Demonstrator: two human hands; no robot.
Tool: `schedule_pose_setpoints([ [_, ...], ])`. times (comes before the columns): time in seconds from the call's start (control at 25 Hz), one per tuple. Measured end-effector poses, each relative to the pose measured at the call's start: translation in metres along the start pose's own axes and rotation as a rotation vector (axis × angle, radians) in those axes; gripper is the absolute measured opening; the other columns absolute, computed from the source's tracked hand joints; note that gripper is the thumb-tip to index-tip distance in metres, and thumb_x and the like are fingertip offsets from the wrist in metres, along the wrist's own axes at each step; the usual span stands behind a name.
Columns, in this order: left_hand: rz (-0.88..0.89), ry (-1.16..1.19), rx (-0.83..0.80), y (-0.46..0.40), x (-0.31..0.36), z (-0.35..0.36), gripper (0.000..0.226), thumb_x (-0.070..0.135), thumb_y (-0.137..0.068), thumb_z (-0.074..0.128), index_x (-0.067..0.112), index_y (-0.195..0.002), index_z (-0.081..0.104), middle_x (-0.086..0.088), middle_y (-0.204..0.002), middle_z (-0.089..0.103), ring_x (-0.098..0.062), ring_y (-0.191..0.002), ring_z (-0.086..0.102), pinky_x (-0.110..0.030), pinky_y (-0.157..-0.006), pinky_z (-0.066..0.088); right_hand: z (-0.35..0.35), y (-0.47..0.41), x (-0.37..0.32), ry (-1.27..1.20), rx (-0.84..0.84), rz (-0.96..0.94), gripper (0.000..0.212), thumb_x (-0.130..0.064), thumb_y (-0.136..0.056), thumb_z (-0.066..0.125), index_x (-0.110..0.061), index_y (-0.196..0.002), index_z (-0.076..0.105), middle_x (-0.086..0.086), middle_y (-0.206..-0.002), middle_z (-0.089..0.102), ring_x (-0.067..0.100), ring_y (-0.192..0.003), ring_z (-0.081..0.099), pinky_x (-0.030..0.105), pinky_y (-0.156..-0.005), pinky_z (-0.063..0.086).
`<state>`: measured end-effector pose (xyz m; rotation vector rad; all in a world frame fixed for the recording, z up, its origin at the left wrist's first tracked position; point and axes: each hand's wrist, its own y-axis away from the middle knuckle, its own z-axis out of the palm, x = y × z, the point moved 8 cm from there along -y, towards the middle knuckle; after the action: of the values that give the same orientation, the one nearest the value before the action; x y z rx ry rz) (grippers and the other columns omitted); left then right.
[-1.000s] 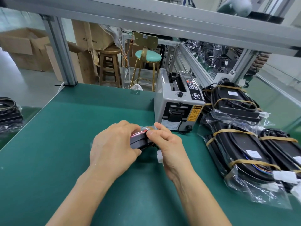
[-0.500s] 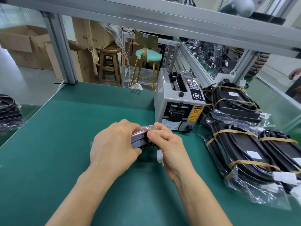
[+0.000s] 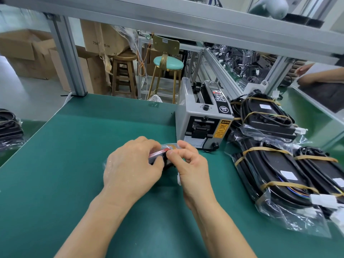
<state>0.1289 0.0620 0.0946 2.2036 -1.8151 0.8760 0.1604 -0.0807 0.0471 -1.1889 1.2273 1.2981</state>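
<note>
A black part in a clear plastic bag with a red zip strip (image 3: 160, 153) lies on the green mat (image 3: 74, 164), mostly covered by both hands. My left hand (image 3: 130, 168) curls over the bag's left side and holds it down. My right hand (image 3: 189, 164) pinches the bag's top edge between thumb and forefinger near the red strip. A white connector (image 3: 179, 180) peeks out under my right hand.
A grey tape dispenser (image 3: 202, 120) stands just behind the hands. Several bagged black parts bound with rubber bands (image 3: 279, 174) lie stacked at the right. More bagged parts (image 3: 9, 127) sit at the far left. Another person's arm (image 3: 316, 77) shows at the far right.
My right thumb and forefinger have shifted slightly left along the bag's top edge. Another person's arm has come into view at the far right.
</note>
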Motion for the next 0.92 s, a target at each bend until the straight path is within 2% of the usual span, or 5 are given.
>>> schedule_pose_setpoints([
  [0.28, -0.060, 0.064, -0.035, -0.002, -0.007, -0.001, 0.024, 0.048, -0.076, 0.050, 0.042, -0.094, 0.063, 0.019, -0.095, 0.062, -0.013, -0.087, 0.056, -0.028, -0.070, 0.043, -0.004, 0.009, -0.015, -0.072, -0.070, -0.098, 0.008, -0.015, -0.083, 0.072, -0.011, -0.079, 0.077, -0.029, -0.130, 0.048, -0.018, -0.124, 0.039, 0.026, -0.099, 0.038],
  [0.56, -0.010, 0.058, -0.063, -0.003, -0.006, -0.001, 0.037, 0.058, -0.086, 0.030, 0.048, -0.095, 0.064, 0.017, -0.099, 0.063, -0.019, -0.090, 0.057, -0.037, -0.076, 0.046, 0.010, 0.016, -0.029, -0.075, -0.192, -0.123, 0.024, -0.031, -0.075, 0.067, -0.009, -0.079, 0.077, -0.017, -0.128, 0.057, -0.018, -0.126, 0.036, 0.020, -0.091, 0.034],
  [0.72, -0.022, 0.084, -0.070, -0.002, -0.007, 0.001, 0.045, 0.068, -0.079, 0.027, 0.049, -0.094, 0.064, 0.018, -0.097, 0.063, -0.022, -0.092, 0.057, -0.038, -0.076, 0.048, 0.003, 0.014, -0.028, 0.045, -0.074, -0.133, 0.011, -0.025, -0.079, 0.076, -0.021, -0.069, 0.075, -0.031, -0.111, 0.056, -0.005, -0.125, 0.044, 0.028, -0.096, 0.035],
  [0.8, -0.022, 0.087, -0.052, -0.002, -0.006, 0.000, 0.043, 0.069, -0.079, 0.028, 0.050, -0.092, 0.065, 0.019, -0.096, 0.063, -0.021, -0.091, 0.057, -0.037, -0.075, 0.048, -0.003, 0.016, -0.029, 0.176, 0.013, -0.189, 0.017, -0.024, -0.080, 0.076, -0.033, -0.066, 0.072, -0.027, -0.112, 0.052, 0.000, -0.124, 0.045, 0.039, -0.109, 0.029],
  [0.92, -0.019, 0.085, -0.046, -0.002, -0.005, 0.000, 0.051, 0.073, -0.076, 0.023, 0.050, -0.091, 0.065, 0.019, -0.096, 0.063, -0.020, -0.091, 0.057, -0.036, -0.076, 0.047, -0.010, 0.020, -0.038, 0.256, 0.092, -0.291, 0.016, -0.028, -0.077, 0.078, -0.040, -0.079, 0.068, -0.022, -0.110, 0.053, 0.004, -0.120, 0.048, 0.044, -0.109, 0.031],
])
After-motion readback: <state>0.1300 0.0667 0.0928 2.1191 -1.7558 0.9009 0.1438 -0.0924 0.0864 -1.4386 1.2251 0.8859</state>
